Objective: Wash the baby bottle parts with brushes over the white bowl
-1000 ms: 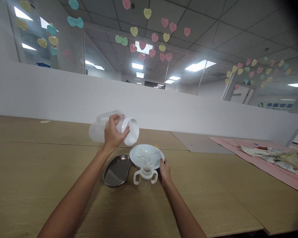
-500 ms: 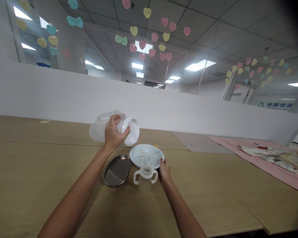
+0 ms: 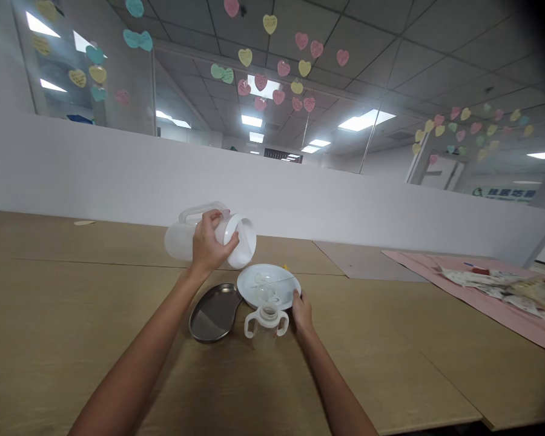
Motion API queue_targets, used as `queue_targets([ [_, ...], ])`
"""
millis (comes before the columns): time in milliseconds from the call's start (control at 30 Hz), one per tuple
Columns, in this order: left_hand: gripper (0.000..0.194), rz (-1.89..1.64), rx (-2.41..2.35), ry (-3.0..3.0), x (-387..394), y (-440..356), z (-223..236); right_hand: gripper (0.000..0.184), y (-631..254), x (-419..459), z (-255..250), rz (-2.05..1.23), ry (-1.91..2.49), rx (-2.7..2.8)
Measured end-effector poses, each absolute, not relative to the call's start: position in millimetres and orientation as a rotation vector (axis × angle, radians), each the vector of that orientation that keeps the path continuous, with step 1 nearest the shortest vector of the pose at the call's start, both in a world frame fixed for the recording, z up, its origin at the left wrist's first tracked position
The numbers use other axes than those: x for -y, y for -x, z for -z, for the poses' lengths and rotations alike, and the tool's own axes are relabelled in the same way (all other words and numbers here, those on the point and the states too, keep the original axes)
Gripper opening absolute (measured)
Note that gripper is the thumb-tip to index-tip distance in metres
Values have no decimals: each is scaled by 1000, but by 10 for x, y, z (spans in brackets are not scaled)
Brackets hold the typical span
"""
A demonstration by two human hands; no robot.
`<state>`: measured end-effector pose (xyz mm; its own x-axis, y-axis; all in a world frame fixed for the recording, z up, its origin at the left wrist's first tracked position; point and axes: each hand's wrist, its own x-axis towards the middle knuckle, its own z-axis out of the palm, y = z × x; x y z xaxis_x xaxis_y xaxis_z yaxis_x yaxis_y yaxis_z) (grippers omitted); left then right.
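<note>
The left hand (image 3: 208, 245) keeps its fingers wrapped around a translucent pitcher (image 3: 179, 242), tipped sideways above the surface (image 3: 381, 351), its white mouth facing right. Below sits a metal kidney dish (image 3: 214, 315), then a white bowl (image 3: 272, 270) holding clear pieces; a two-handled bottle (image 3: 267, 319) stands just before it. The right hand's (image 3: 302, 310) fingers pinch the bowl's right rim. Far right lies pink cloth (image 3: 418, 263).
</note>
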<state>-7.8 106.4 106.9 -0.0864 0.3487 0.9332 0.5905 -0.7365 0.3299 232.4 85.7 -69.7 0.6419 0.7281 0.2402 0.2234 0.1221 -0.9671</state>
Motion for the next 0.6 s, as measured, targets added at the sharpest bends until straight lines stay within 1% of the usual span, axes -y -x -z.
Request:
queue_targets([
  [600,48,1911,1077,2014,-1039,68,-1083,39,-2316,-846,683,-442,1444,853],
])
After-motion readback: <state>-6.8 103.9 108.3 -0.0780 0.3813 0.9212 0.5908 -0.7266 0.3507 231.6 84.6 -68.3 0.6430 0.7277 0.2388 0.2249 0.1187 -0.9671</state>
